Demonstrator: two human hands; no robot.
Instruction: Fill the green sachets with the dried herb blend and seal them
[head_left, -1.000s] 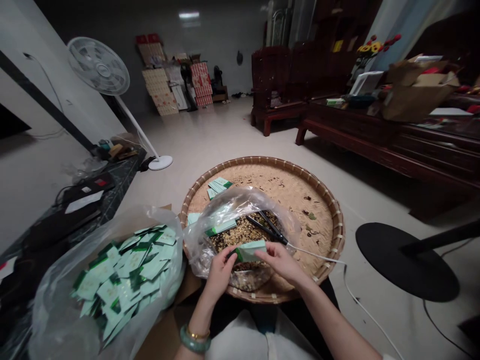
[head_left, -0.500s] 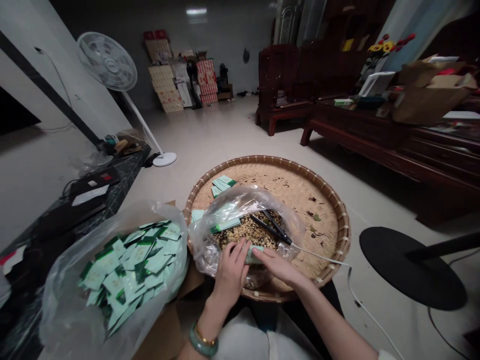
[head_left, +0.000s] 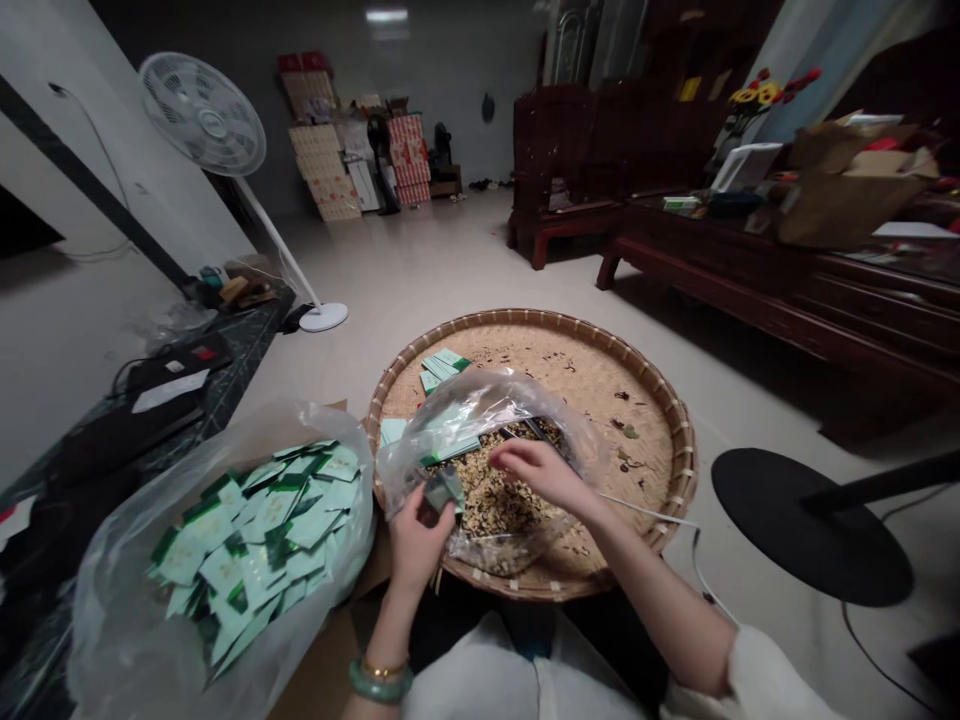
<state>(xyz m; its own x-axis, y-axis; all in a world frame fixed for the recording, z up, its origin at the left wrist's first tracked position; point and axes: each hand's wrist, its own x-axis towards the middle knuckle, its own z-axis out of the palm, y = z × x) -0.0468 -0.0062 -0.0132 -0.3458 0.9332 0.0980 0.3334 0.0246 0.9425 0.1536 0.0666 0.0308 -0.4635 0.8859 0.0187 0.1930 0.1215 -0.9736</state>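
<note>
My left hand [head_left: 420, 540] is closed on a small green sachet [head_left: 447, 486], at the near left of an open clear plastic bag [head_left: 517, 382]. Inside the bag lies a loose mix of pale and dark bits [head_left: 499, 505]. Above this mix hovers my right hand [head_left: 536, 472], fingers loosely bent and nothing visible in them. Close behind it, a black tong-like tool [head_left: 538, 430] with a white cable [head_left: 649, 512] is mostly hidden by the hand. Several flat green sachets [head_left: 459, 445] rest at the bag's left side.
The bag sits on a round woven bamboo tray [head_left: 649, 400]. Left of it, a big plastic bag [head_left: 112, 600] holds many green sachets [head_left: 262, 530]. A white fan [head_left: 322, 317] stands beyond. At right are a black round base [head_left: 810, 525] and a dark wooden table [head_left: 750, 270].
My hands have moved apart. The left one has gone left with the sachet, while the right has let go of it and moved up toward the black tool.
</note>
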